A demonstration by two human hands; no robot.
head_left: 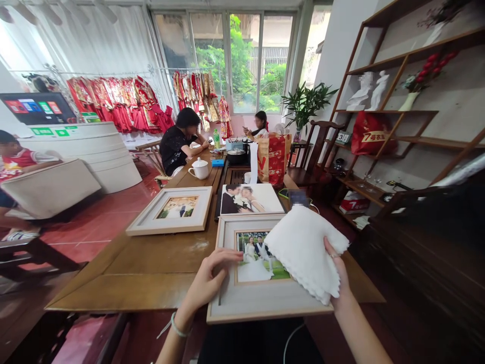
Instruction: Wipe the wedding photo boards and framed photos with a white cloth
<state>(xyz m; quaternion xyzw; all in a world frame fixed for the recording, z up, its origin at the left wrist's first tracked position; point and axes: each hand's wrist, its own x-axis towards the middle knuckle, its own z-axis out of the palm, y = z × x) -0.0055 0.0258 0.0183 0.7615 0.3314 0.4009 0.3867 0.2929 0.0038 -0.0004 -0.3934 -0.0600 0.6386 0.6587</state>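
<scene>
In front of me a picture frame [223, 307] with a wedding photo [252, 255] lies at the near edge of the wooden table, tilted slightly over it. My right hand [338, 270] grips a white cloth [306, 253] with a scalloped edge, which covers the right part of the frame. Over the frame's left side reaches my left hand [214, 273], fingers stretched out toward the photo and holding nothing. Whether its fingertips touch the picture I cannot tell.
A second framed photo [178, 207] lies to the left. Behind my frame are a wedding picture [252, 198], a red paper bag [272, 159], a white lidded cup [199, 168] and a blue box [217, 163]. Two people sit at the far end; another sits far left. Shelves [397, 111] stand right.
</scene>
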